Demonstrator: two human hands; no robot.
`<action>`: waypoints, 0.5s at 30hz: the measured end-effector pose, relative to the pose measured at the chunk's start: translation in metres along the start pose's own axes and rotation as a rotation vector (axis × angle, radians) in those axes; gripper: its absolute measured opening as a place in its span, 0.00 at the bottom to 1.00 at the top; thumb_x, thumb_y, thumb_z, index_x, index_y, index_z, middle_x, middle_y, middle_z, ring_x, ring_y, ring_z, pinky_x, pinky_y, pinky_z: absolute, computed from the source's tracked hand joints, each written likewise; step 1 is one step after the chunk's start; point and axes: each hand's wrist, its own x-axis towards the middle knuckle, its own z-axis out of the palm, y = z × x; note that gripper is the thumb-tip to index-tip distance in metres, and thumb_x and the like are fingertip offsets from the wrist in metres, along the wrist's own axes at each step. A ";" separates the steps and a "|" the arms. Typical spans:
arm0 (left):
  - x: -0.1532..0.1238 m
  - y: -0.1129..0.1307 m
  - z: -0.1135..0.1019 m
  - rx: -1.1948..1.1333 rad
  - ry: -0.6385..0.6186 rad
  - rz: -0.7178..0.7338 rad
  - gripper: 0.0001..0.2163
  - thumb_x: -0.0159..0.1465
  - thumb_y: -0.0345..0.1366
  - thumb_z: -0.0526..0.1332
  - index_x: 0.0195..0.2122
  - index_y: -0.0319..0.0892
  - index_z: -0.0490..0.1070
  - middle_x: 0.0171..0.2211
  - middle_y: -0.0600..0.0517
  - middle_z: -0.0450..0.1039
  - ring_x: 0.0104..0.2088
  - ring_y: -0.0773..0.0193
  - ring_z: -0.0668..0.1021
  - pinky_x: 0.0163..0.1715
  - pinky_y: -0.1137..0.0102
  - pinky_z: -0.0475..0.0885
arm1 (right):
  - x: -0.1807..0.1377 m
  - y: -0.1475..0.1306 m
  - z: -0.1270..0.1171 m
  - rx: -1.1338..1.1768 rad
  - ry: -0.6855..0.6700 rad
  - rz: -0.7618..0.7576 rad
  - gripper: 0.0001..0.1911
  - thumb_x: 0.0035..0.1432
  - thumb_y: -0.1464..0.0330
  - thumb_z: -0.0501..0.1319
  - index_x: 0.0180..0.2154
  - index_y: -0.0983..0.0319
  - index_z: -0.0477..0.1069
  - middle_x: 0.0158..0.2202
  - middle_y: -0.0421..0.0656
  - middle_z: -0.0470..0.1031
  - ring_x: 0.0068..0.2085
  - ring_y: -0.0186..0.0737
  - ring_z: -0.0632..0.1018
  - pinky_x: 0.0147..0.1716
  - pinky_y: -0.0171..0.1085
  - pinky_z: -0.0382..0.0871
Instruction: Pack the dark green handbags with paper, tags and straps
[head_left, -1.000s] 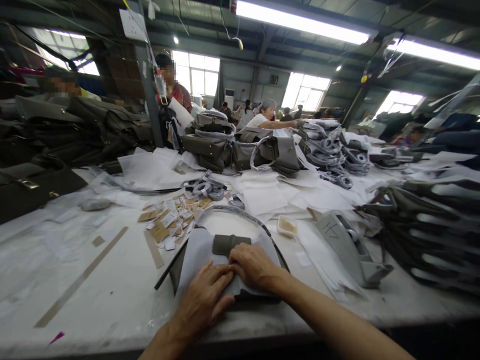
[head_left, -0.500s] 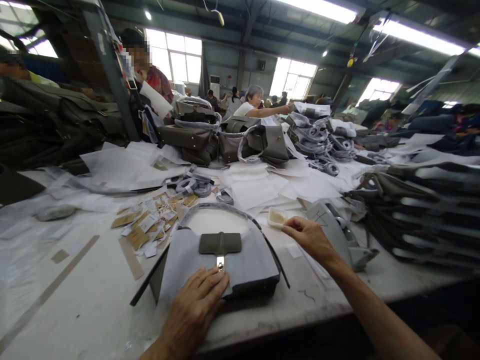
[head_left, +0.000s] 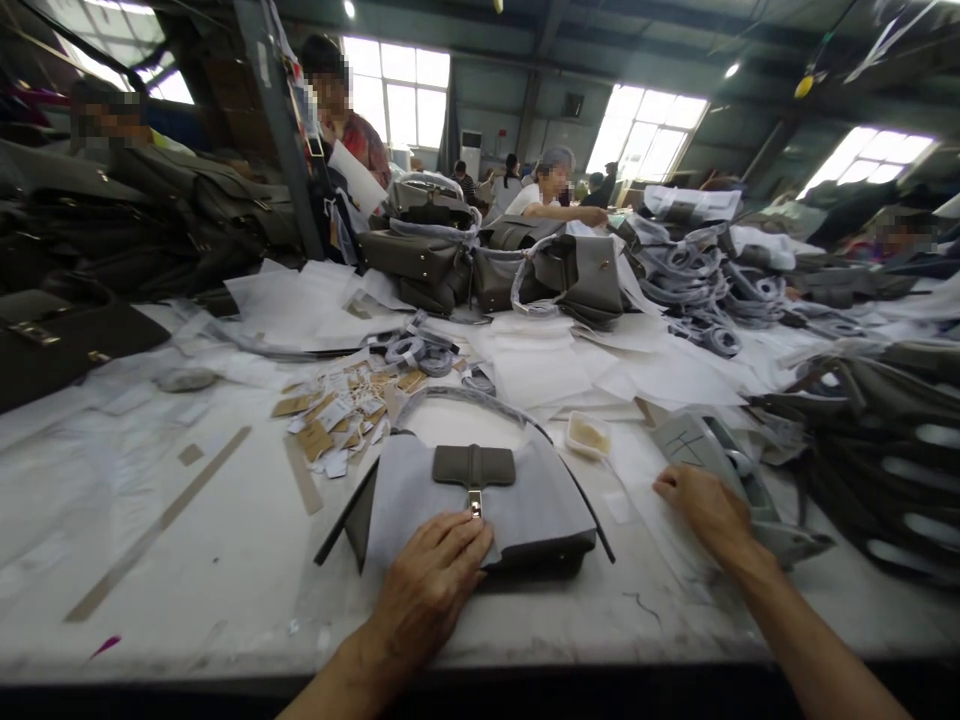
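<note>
A dark olive handbag (head_left: 540, 560) lies in front of me with pale wrapping sheet over its front. Its leather tab (head_left: 472, 466) and metal clasp (head_left: 475, 503) show through the sheet. Resting flat on the bag just below the clasp is my left hand (head_left: 439, 565), fingers stretched out. My right hand (head_left: 705, 512) is above the table, right of the bag, with thumb and fingers drawn together; anything between them is hidden. Close beside it stands a grey plastic device (head_left: 694, 440) with dark pen lines, like a tape dispenser. A small plastic tub (head_left: 589, 437) with yellowish contents sits behind the bag's right side.
Brown and white tags (head_left: 330, 420) lie in a heap behind left. White sheets (head_left: 532, 365) spread across the table's middle. Stacked bags (head_left: 885, 450) rise at the right, more bags (head_left: 420, 260) at the back. A co-worker (head_left: 544, 190) reaches across behind them.
My right hand has left the small tub and moved right and nearer, beside the grey device. My left hand stays on the bag. The view has turned a little left.
</note>
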 end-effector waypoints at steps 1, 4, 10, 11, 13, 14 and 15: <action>0.000 0.001 -0.001 -0.011 -0.015 -0.014 0.15 0.69 0.31 0.53 0.56 0.41 0.67 0.49 0.47 0.76 0.51 0.57 0.76 0.53 0.60 0.74 | 0.000 0.000 0.000 -0.005 0.000 0.009 0.10 0.60 0.63 0.59 0.31 0.56 0.78 0.35 0.46 0.80 0.39 0.50 0.80 0.28 0.39 0.63; 0.001 0.004 -0.002 -0.031 -0.083 -0.069 0.17 0.68 0.31 0.56 0.58 0.41 0.64 0.50 0.46 0.75 0.50 0.55 0.75 0.52 0.59 0.73 | 0.002 0.002 0.002 -0.029 0.043 -0.007 0.09 0.59 0.62 0.60 0.33 0.57 0.78 0.38 0.47 0.80 0.40 0.52 0.80 0.29 0.41 0.65; 0.007 0.010 -0.001 0.054 -0.249 -0.133 0.27 0.64 0.30 0.61 0.63 0.40 0.56 0.49 0.46 0.73 0.46 0.53 0.74 0.46 0.59 0.74 | 0.003 0.002 0.003 -0.047 -0.006 -0.011 0.13 0.61 0.62 0.58 0.36 0.60 0.79 0.40 0.53 0.80 0.44 0.57 0.79 0.35 0.45 0.70; 0.009 0.011 0.000 0.072 -0.269 -0.125 0.26 0.64 0.30 0.61 0.63 0.41 0.57 0.49 0.46 0.73 0.45 0.53 0.74 0.46 0.59 0.73 | 0.002 0.001 0.003 -0.038 -0.021 0.017 0.14 0.61 0.62 0.57 0.37 0.60 0.80 0.39 0.52 0.80 0.44 0.58 0.80 0.35 0.45 0.70; 0.011 0.012 0.000 0.110 -0.286 -0.091 0.23 0.65 0.29 0.59 0.61 0.43 0.59 0.47 0.47 0.73 0.45 0.53 0.73 0.47 0.59 0.72 | 0.000 -0.004 0.003 -0.037 -0.016 0.042 0.15 0.62 0.63 0.56 0.38 0.61 0.80 0.40 0.53 0.80 0.45 0.59 0.80 0.36 0.46 0.70; 0.012 0.013 -0.001 0.131 -0.283 -0.070 0.22 0.65 0.29 0.58 0.61 0.43 0.60 0.47 0.47 0.72 0.47 0.53 0.73 0.49 0.58 0.71 | -0.001 -0.006 0.003 -0.043 -0.008 0.043 0.15 0.62 0.64 0.55 0.38 0.62 0.80 0.40 0.55 0.80 0.45 0.60 0.80 0.36 0.46 0.70; 0.012 0.013 -0.001 0.152 -0.275 -0.050 0.21 0.65 0.28 0.57 0.60 0.43 0.61 0.47 0.46 0.72 0.48 0.53 0.72 0.52 0.56 0.69 | -0.001 -0.009 0.002 -0.050 0.001 0.043 0.16 0.62 0.66 0.54 0.38 0.63 0.80 0.40 0.56 0.80 0.45 0.60 0.80 0.36 0.47 0.71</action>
